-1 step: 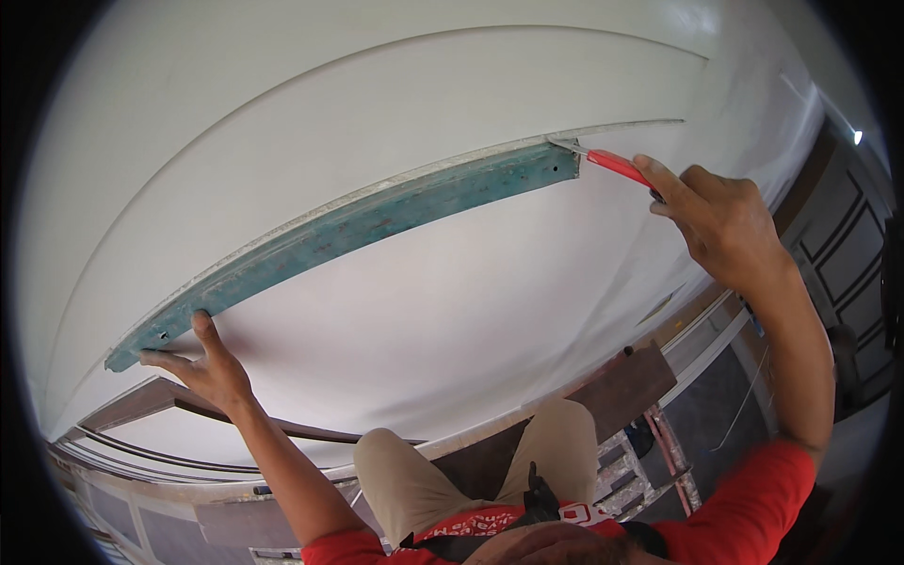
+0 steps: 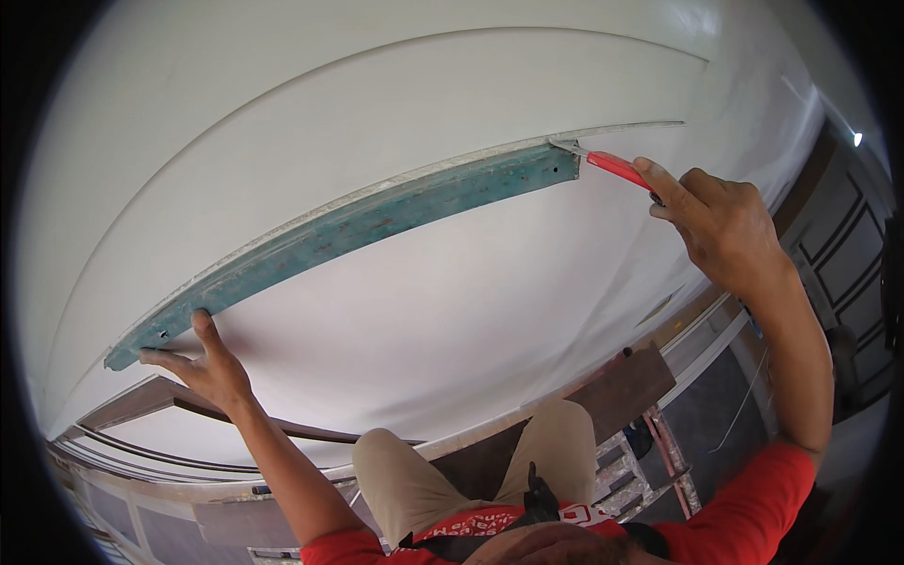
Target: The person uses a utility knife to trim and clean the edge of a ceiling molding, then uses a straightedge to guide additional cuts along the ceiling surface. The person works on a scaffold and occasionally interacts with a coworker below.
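Note:
A long, worn green straightedge point(image 2: 377, 228) with a hole at each end lies against a white panel surface point(image 2: 414, 301). Its upper edge runs along a rough, pale strip in the surface. Near its left end, my left hand point(image 2: 217, 372) holds it, thumb and forefinger spread and pressed at the lower edge; the other fingers are mostly hidden. My right hand point(image 2: 720, 221) is closed around a red-handled utility knife point(image 2: 614, 165). The knife's blade points left and touches the upper corner of the straightedge's right end.
A thin curved groove crosses the white surface above. Below are a dark brown board point(image 2: 626, 384) beside my knees, a paint-spattered ladder point(image 2: 673, 457) and a brown-edged opening point(image 2: 132, 405) at left. A panelled door point(image 2: 847, 254) stands at far right.

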